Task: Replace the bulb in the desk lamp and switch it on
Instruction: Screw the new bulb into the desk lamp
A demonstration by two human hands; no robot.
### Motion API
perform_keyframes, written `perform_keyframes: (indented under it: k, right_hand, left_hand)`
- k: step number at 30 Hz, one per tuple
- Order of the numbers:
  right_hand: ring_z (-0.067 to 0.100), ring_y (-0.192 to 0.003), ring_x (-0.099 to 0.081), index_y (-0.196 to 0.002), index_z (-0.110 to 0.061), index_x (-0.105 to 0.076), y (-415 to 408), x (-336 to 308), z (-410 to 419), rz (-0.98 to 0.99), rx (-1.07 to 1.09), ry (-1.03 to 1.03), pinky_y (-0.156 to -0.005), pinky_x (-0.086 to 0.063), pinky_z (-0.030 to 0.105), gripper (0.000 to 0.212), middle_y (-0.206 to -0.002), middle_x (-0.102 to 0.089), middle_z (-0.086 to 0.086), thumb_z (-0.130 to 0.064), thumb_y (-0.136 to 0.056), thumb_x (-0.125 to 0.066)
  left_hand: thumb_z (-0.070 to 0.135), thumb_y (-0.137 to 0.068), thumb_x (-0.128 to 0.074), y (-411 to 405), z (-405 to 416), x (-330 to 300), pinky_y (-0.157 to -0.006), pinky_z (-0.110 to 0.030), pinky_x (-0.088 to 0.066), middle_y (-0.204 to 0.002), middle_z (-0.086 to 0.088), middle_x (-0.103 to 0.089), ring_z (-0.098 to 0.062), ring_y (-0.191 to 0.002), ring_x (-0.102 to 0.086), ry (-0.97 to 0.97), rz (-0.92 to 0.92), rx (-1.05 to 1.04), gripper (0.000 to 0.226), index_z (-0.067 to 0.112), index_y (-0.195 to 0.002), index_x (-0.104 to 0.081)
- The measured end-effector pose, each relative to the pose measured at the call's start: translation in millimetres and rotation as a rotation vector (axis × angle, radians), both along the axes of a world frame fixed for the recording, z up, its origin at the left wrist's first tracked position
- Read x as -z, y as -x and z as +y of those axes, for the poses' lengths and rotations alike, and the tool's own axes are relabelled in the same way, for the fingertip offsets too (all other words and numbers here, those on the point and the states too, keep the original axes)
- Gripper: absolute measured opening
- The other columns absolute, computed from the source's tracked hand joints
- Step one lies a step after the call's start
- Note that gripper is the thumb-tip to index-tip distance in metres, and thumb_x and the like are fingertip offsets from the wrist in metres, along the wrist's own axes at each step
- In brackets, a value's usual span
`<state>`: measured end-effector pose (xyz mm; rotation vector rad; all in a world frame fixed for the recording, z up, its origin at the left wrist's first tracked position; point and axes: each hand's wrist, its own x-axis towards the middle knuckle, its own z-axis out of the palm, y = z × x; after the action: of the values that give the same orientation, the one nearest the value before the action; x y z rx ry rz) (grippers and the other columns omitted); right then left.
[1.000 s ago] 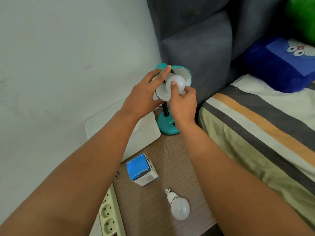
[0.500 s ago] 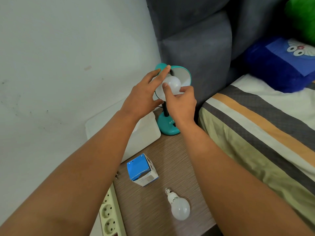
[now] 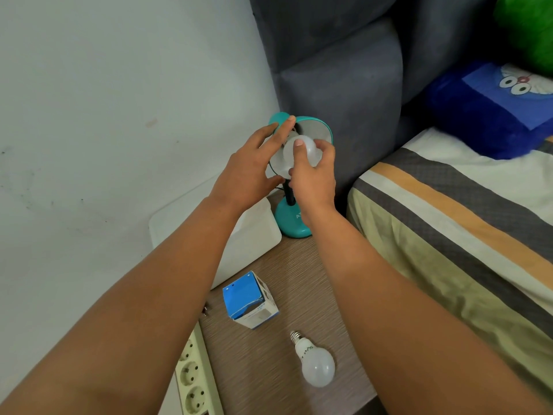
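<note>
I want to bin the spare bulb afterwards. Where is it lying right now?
The loose bulb lies on the wooden table near its front edge, just right of the blue box, between the person's forearms.

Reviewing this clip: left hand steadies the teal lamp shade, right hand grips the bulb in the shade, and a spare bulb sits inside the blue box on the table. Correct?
Not quite. The head view shows the spare bulb lying loose on the table, beside the blue box, not inside it. The rest holds: left hand steadies the teal lamp shade, and right hand has its grip on the bulb in the shade.
</note>
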<state>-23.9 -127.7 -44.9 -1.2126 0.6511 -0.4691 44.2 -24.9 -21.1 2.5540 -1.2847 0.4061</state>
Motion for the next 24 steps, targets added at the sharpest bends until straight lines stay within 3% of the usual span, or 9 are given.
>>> perform_keyframes:
  k: [4, 7, 10, 15, 18, 22, 24]
  right_hand:
    - [0.017, -0.099, -0.063, -0.134, -0.033, -0.039, 3.7, 2.4, -4.0, 0.022, -0.046, 0.035, -0.079, -0.058, 0.031, 0.059, -0.119, -0.058, -0.001, -0.037, -0.083, -0.067]
    - [0.019, -0.094, -0.068, -0.124, -0.024, -0.05, 0.9, 0.2, -2.3, 0.063, -0.036, 0.031, -0.081, -0.061, 0.039, 0.052, -0.111, -0.067, 0.004, -0.054, -0.082, -0.063]
    - [0.02, -0.094, -0.067, -0.119, -0.018, -0.058, -0.2, -5.5, -4.8, 0.119, -0.064, 0.029, -0.082, -0.059, 0.038, 0.056, -0.11, -0.067, 0.004, -0.063, -0.086, -0.055]
    - [0.02, -0.103, -0.06, -0.138, -0.027, -0.035, 5.2, -4.7, -4.5, -0.001, 0.038, 0.147, -0.079, -0.052, 0.026, 0.052, -0.125, -0.056, 0.003, -0.047, -0.094, -0.056]
    - [0.018, -0.105, -0.059, -0.139, -0.032, -0.037, 4.9, -1.9, -3.1, -0.038, 0.003, 0.255, -0.071, -0.047, 0.015, 0.044, -0.124, -0.058, 0.001, -0.044, -0.098, -0.05]
    - [0.016, -0.101, -0.062, -0.137, -0.029, -0.038, 4.1, 2.8, -3.4, -0.065, -0.011, 0.315, -0.069, -0.045, 0.006, 0.059, -0.12, -0.056, -0.004, -0.032, -0.087, -0.07]
    - [0.014, -0.096, -0.064, -0.136, -0.025, -0.04, 2.7, 3.6, -4.1, -0.047, -0.003, 0.317, -0.066, -0.043, 0.005, 0.058, -0.12, -0.061, 0.0, -0.032, -0.088, -0.071]
  left_hand:
    - [0.026, -0.083, -0.079, -0.4, 1.9, 0.3, -0.103, -0.043, -0.052, -0.152, -0.009, -0.042, -0.026, -0.133, -0.05, 0.008, 0.009, 0.008, 0.093, 0.029, -0.157, -0.022]
    - [0.026, -0.083, -0.078, -0.1, 0.7, 0.0, -0.103, -0.042, -0.051, -0.152, -0.009, -0.042, -0.026, -0.133, -0.05, 0.009, 0.001, 0.008, 0.092, 0.028, -0.157, -0.023]
    - [0.026, -0.083, -0.079, -1.0, 1.5, 0.1, -0.104, -0.043, -0.051, -0.152, -0.008, -0.042, -0.026, -0.133, -0.051, 0.004, -0.006, 0.002, 0.094, 0.03, -0.157, -0.022]
    - [0.028, -0.084, -0.078, -1.9, 1.8, 0.7, -0.104, -0.043, -0.051, -0.152, -0.008, -0.041, -0.026, -0.132, -0.051, 0.004, 0.0, 0.007, 0.093, 0.03, -0.157, -0.02]
    - [0.03, -0.085, -0.077, -2.8, 0.3, 0.6, -0.104, -0.043, -0.05, -0.153, -0.008, -0.041, -0.026, -0.132, -0.051, -0.006, -0.001, 0.001, 0.092, 0.029, -0.157, -0.02]
    - [0.026, -0.084, -0.079, -3.6, 1.9, 1.5, -0.105, -0.045, -0.05, -0.154, -0.009, -0.04, -0.029, -0.133, -0.05, -0.01, 0.003, -0.002, 0.096, 0.031, -0.157, -0.018]
    - [0.025, -0.083, -0.08, -2.6, 1.8, 2.0, -0.104, -0.044, -0.05, -0.154, -0.009, -0.04, -0.029, -0.133, -0.05, -0.01, -0.002, -0.008, 0.096, 0.03, -0.157, -0.018]
